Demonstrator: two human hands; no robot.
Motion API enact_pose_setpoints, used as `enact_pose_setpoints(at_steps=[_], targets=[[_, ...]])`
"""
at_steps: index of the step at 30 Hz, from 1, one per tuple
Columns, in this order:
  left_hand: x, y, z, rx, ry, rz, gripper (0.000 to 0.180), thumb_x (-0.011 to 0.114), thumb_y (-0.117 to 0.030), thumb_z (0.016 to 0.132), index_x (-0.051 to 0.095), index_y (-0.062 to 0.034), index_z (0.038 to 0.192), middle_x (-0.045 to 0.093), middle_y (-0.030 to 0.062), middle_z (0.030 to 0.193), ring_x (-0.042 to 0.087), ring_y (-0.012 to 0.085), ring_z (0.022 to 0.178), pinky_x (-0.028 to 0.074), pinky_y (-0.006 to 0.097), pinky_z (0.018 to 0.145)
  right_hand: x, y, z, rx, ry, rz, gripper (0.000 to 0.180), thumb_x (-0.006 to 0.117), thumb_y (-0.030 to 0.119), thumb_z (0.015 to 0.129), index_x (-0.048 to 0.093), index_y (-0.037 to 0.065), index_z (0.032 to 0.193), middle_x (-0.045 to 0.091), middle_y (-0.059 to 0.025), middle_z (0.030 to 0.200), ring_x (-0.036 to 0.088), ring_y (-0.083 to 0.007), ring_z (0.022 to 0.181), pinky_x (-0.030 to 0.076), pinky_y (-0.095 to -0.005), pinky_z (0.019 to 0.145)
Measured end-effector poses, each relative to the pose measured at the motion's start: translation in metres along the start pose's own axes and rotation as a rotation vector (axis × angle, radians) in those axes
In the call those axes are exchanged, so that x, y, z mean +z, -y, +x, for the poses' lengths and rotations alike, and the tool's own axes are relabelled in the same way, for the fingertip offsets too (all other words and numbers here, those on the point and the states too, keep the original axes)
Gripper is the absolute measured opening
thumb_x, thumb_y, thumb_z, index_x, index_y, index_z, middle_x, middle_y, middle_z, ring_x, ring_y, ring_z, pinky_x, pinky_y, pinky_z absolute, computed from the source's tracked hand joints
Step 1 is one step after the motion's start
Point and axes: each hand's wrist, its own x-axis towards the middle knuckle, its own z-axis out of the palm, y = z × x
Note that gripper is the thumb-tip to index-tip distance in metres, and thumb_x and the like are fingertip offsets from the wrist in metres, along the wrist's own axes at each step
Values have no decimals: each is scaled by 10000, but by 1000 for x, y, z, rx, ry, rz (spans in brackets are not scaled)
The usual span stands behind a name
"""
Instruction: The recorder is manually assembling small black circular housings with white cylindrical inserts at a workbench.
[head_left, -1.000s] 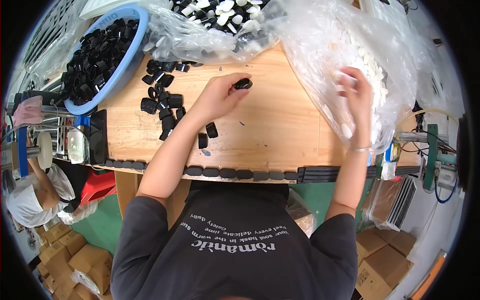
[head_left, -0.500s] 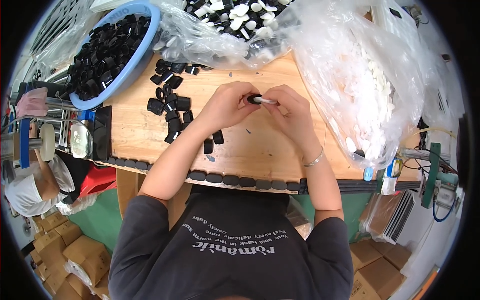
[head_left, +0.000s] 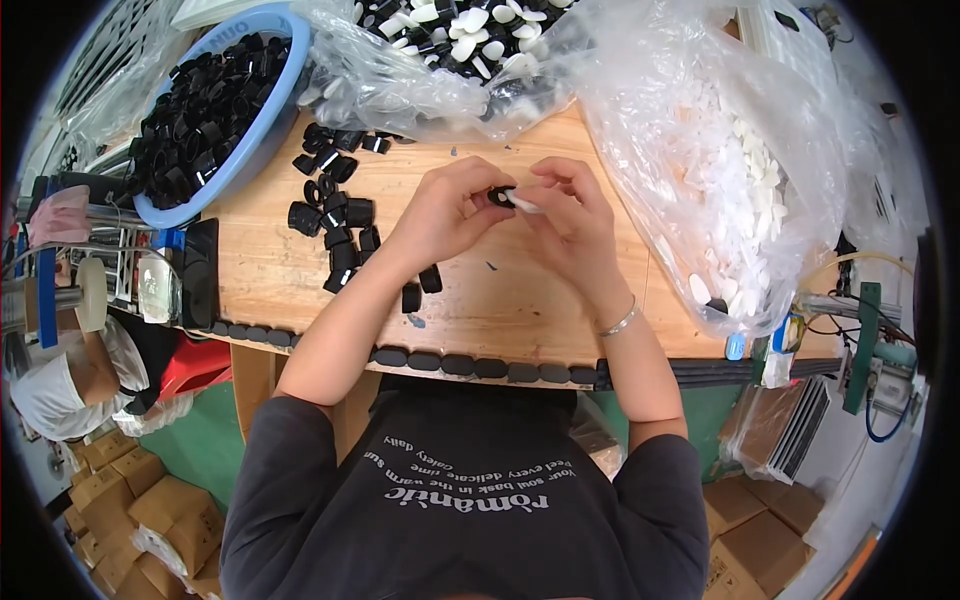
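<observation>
My left hand [head_left: 448, 212] pinches a small black plastic ring-shaped cap [head_left: 500, 197] between thumb and fingers, above the middle of the wooden table. Just right of it, a white oval plastic piece [head_left: 524, 203] touches the cap at its opening. My right hand [head_left: 572, 222] holds the white piece, its fingers bent around it and partly hiding it. Whether the white piece sits inside the cap or only against it, I cannot tell. Several loose black caps [head_left: 338, 238] lie on the table left of my left hand.
A blue basin [head_left: 298, 62] full of black caps stands at the far left. Plastic bags hold mixed black and white pieces [head_left: 465, 40] at the back and white pieces [head_left: 745, 220] on the right. Black oval pieces [head_left: 425, 360] line the front edge. Another person [head_left: 75, 375] is at far left.
The fingers of my right hand have lifted and opened slightly around the white piece, whose tilt has changed. My left hand still holds the black cap. The view has shifted a little.
</observation>
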Motion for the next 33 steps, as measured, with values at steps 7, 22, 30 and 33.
enact_pose_setpoints(at_steps=[7,22,30,33], targets=[[0,-2,0,-16,26,-59,301,669,94,710,646,7,997,631,96,913,611,161,756,499,264,697,1,-6,-3,9,97,89,259,683,-83,725,691,62,939,559,-82,1071,558,-151,838,479,-255,726],[8,1,-4,168,-123,56,394,657,121,698,637,-15,1066,637,97,971,634,181,812,516,281,728,9,7,-3,148,110,110,223,666,-52,758,672,29,966,557,-92,1123,623,-179,872,518,-278,759],[19,8,-2,-160,-216,-654,219,592,137,810,599,35,1004,642,102,971,635,152,877,532,261,805,12,-9,-9,444,-61,708,170,589,27,892,617,-45,1044,544,-86,1145,588,-141,898,495,-256,799],[22,11,-3,-153,-201,-667,173,573,137,832,595,46,978,641,100,976,631,145,894,533,261,821,14,-7,-8,400,-24,715,186,573,57,914,602,-62,1055,536,-75,1145,589,-134,888,494,-253,800]])
